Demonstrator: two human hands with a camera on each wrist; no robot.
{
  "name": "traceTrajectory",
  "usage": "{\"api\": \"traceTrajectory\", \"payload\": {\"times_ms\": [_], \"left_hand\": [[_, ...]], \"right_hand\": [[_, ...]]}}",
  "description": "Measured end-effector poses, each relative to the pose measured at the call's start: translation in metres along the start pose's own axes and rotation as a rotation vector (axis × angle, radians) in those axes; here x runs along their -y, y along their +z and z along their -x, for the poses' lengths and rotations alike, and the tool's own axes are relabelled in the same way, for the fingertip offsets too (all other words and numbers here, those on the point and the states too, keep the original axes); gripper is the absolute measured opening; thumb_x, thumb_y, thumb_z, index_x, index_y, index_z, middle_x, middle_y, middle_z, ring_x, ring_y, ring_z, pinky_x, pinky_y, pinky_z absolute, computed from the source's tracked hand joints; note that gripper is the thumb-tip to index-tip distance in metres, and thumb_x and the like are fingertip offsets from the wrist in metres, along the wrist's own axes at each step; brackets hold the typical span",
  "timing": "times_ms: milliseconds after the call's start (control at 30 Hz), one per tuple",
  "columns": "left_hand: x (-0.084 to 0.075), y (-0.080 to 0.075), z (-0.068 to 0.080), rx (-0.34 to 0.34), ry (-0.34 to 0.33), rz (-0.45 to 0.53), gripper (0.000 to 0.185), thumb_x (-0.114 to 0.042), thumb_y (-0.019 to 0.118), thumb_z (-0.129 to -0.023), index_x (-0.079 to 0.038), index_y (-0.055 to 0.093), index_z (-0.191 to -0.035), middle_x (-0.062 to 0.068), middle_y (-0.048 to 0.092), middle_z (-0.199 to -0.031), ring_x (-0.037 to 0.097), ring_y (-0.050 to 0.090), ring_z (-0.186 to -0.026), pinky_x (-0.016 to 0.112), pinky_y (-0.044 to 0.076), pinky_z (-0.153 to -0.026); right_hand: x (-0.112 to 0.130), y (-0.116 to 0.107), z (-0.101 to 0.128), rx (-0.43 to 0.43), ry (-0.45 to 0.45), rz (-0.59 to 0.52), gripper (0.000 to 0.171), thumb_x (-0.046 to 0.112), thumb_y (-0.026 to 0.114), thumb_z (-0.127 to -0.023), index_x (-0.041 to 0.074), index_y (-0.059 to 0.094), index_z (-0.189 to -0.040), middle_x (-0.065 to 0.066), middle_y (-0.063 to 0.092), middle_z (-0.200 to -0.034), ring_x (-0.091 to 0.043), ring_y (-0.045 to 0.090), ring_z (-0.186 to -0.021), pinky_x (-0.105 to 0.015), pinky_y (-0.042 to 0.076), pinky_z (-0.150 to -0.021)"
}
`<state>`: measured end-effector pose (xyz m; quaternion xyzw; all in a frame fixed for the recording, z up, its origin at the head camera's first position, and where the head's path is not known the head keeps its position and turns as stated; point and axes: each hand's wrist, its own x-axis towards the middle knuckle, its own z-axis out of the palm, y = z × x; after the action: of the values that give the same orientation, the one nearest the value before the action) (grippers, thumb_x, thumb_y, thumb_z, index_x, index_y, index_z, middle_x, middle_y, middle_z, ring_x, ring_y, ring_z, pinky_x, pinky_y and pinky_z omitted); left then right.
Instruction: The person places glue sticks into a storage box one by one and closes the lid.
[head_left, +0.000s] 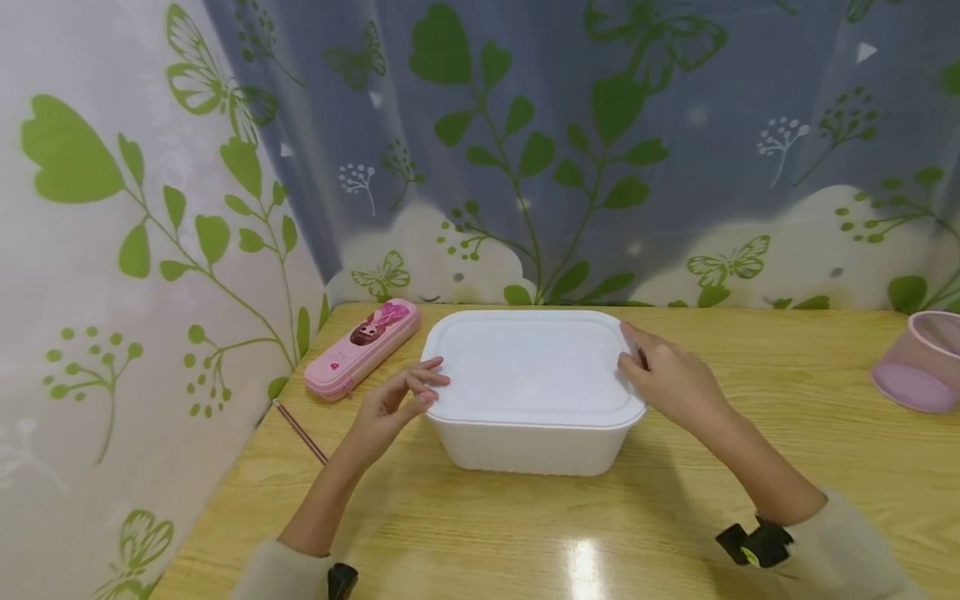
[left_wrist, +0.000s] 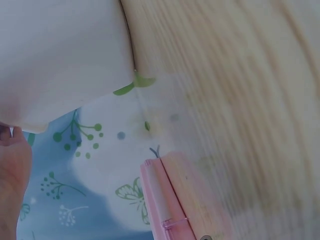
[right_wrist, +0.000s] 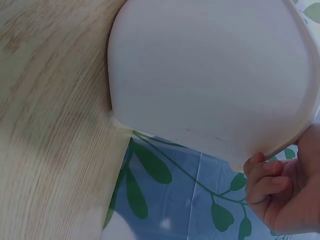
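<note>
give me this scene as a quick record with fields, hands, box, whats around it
left hand: left hand at the left edge of the lid, fingers curled at the rim
right hand: right hand on the right edge of the lid, fingers curled under the rim in the right wrist view
box: white box, rectangular with rounded corners, on the wooden table
lid: white lid, on the box
left of box: pink pencil case, thin stick at the table edge
far right: pink tub, partly cut off
backdrop: leaf and butterfly curtain
</note>
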<state>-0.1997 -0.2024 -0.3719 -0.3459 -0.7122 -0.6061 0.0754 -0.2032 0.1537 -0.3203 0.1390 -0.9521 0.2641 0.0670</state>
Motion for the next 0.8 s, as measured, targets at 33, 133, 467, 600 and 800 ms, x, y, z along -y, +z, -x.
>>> {"api": "traceTrajectory", "payload": {"times_ms": [33,133,467,600,800], "left_hand": [[0.001,0.000,0.000,-0.002,0.003,0.003,0.008,0.004,0.052,-0.091,-0.001,0.056,-0.086,0.013,0.060,-0.112,0.027,0.035,-0.128,0.039,0.020,-0.107],[0.002,-0.001,-0.001,-0.008,0.015,0.003,0.008,0.005,0.051,-0.091,0.001,0.056,-0.086,0.011,0.061,-0.111,0.028,0.036,-0.127,0.038,0.021,-0.107],[-0.002,-0.005,-0.003,-0.004,0.009,-0.049,0.003,0.001,0.055,-0.091,0.002,0.057,-0.091,0.017,0.060,-0.108,0.027,0.040,-0.124,0.040,0.022,-0.107],[-0.006,-0.008,-0.004,0.014,-0.026,-0.073,0.010,0.002,0.055,-0.090,0.002,0.057,-0.100,0.015,0.059,-0.113,0.025,0.040,-0.124,0.042,0.020,-0.107],[-0.012,-0.015,-0.009,0.015,-0.046,-0.105,0.024,0.010,0.056,-0.086,0.005,0.055,-0.110,0.019,0.056,-0.117,0.028,0.040,-0.124,0.047,0.019,-0.106]], "right_hand": [[0.000,0.000,0.000,-0.002,-0.001,0.003,0.053,0.024,0.040,-0.094,-0.003,0.033,-0.139,-0.017,0.055,-0.082,-0.016,0.036,-0.045,-0.029,0.031,-0.043],[0.000,0.000,-0.002,-0.006,-0.011,0.007,0.053,0.025,0.040,-0.094,-0.004,0.034,-0.139,-0.025,0.058,-0.104,-0.017,0.039,-0.050,-0.030,0.032,-0.045],[-0.004,0.001,-0.007,0.012,-0.017,-0.045,0.056,0.032,0.046,-0.095,0.000,0.035,-0.139,-0.008,0.053,-0.076,-0.017,0.041,-0.053,-0.029,0.034,-0.046],[-0.008,0.000,-0.008,0.047,-0.010,-0.117,0.061,0.041,0.046,-0.095,0.003,0.033,-0.141,-0.012,0.054,-0.091,-0.018,0.046,-0.059,-0.030,0.039,-0.048],[-0.012,-0.002,-0.009,0.083,-0.006,-0.137,0.067,0.049,0.044,-0.093,0.006,0.031,-0.143,-0.014,0.054,-0.099,-0.019,0.048,-0.063,-0.031,0.041,-0.050]]}}
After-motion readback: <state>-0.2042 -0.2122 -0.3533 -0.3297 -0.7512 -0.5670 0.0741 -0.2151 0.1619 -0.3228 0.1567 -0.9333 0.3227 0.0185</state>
